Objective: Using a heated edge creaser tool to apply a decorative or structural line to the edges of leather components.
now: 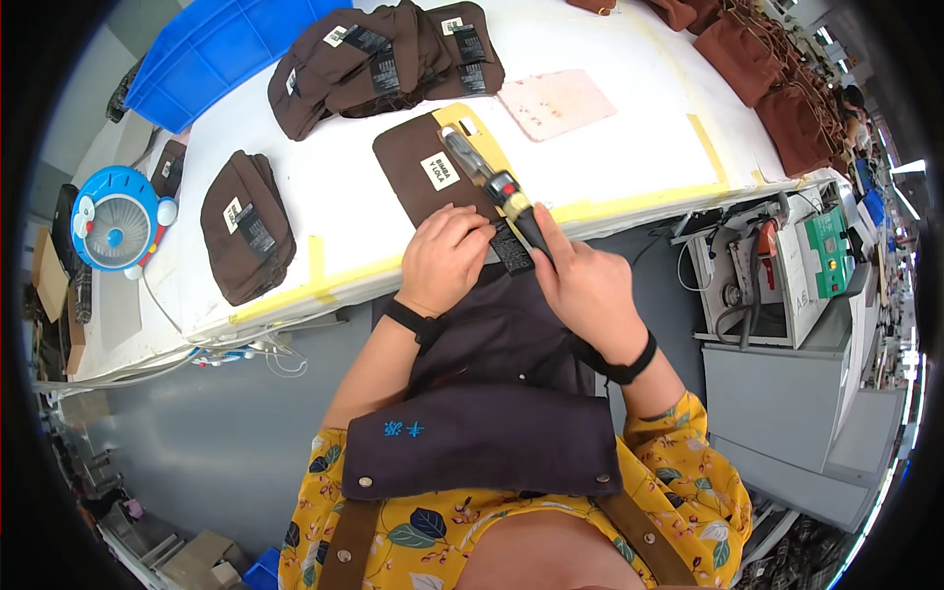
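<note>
My left hand (450, 258) is closed at the near edge of a dark brown fabric piece (403, 157) with a cream label, its fingers bent over that edge. Beside its fingertips a black printed tag (512, 246) hangs past the table edge. In my right hand (590, 285) is a black-handled tool (516, 206) with a shiny grey rounded head, a red spot and a yellow band. Its head lies over the brown piece, next to a yellow strip (482, 147) along that piece's right side. Whether the head touches the fabric I cannot tell.
Brown fabric pieces (364, 64) are piled at the back, with another stack (246, 236) at left. A blue crate (226, 54), blue fan (116, 221) and pink sheet (558, 103) share the white table (639, 157). Reddish-brown bags (796, 128) line the right, near a green box (829, 251).
</note>
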The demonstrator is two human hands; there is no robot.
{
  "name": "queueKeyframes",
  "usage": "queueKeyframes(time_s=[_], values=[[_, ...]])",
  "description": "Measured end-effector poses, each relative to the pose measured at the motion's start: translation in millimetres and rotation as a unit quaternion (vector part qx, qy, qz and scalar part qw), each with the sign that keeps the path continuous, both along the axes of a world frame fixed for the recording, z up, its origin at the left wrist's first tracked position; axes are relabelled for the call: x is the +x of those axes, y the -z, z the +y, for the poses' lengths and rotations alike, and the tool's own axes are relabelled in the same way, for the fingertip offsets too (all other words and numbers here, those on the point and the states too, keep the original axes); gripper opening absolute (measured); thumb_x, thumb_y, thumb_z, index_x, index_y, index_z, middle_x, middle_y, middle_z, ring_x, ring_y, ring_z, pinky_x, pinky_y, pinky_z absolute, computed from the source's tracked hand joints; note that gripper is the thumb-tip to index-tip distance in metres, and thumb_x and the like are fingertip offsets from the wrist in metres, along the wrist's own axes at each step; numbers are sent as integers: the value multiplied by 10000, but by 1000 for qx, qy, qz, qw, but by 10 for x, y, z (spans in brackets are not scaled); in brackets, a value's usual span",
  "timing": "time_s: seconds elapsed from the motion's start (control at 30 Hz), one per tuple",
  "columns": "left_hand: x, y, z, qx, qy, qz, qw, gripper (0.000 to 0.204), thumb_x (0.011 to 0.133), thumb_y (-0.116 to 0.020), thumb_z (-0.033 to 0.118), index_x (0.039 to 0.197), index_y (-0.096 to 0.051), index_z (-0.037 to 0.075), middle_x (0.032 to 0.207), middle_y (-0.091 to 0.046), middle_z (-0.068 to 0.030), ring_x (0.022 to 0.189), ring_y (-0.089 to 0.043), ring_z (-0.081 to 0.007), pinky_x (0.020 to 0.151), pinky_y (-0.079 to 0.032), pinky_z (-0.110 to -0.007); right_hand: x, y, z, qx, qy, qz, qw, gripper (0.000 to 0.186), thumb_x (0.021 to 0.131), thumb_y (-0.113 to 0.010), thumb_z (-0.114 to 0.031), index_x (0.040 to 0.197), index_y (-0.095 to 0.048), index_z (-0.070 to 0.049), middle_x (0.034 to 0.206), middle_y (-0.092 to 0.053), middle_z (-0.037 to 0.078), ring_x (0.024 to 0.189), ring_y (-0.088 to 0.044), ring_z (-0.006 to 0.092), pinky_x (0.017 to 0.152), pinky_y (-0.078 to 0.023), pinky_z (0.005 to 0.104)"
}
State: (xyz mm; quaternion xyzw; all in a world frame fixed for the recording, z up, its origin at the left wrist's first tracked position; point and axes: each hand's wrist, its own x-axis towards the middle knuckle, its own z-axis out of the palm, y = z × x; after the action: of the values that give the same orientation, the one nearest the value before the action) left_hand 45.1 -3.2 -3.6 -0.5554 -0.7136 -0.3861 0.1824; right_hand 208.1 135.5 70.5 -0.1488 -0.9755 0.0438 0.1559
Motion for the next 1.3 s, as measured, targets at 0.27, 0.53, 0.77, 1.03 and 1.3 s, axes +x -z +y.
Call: queueKeyframes(time_s=[0.27, 0.53, 0.77, 1.03, 1.3], values=[[-23, 6, 12, -1, 9, 0, 1000, 190, 777, -767, 53, 961, -733, 79, 1057, -705, -56, 1086, -692, -283, 994, -561, -454, -517, 113, 52, 3, -12, 32, 999, 510, 996, -642, -302, 1447, -590, -69, 617, -640, 103, 510, -648, 291, 498, -522, 414], [-6, 20, -28, -12, 1, 4, 1000, 126, 857, -737, 94, 981, -716, 90, 1082, -694, -47, 1122, -673, -262, 1047, -539, -450, 124, -192, -68, -2, -7, -44, 999, 539, 983, -669, -297, 1468, -573, -85, 611, -630, 103, 493, -637, 295, 470, -506, 412], [-11, -9, 10, -20, 17, 12, 1000, 137, 851, -740, 97, 985, -714, 87, 1094, -693, -51, 1118, -673, -267, 1046, -540, -451, -641, 27, 129, 6, -24, 50, 998, 488, 992, -643, -281, 1418, -598, -46, 621, -656, 102, 530, -662, 302, 504, -523, 417], [-31, 36, 0, 11, 6, 5, 1000, 204, 767, -773, 39, 965, -726, 66, 1034, -697, -61, 1048, -691, -282, 993, -578, -449, 350, -185, -66, -16, -3, -31, 999, 521, 970, -688, -280, 1449, -608, -91, 639, -621, 89, 484, -608, 283, 472, -489, 403], [-20, 53, -33, 15, 0, 20, 1000, 201, 762, -788, 45, 950, -723, 69, 1026, -690, -57, 1044, -692, -275, 981, -586, -454, 628, -486, -180, -18, 5, -92, 996, 582, 954, -710, -280, 1489, -574, -96, 611, -576, 68, 446, -564, 266, 446, -458, 390]])
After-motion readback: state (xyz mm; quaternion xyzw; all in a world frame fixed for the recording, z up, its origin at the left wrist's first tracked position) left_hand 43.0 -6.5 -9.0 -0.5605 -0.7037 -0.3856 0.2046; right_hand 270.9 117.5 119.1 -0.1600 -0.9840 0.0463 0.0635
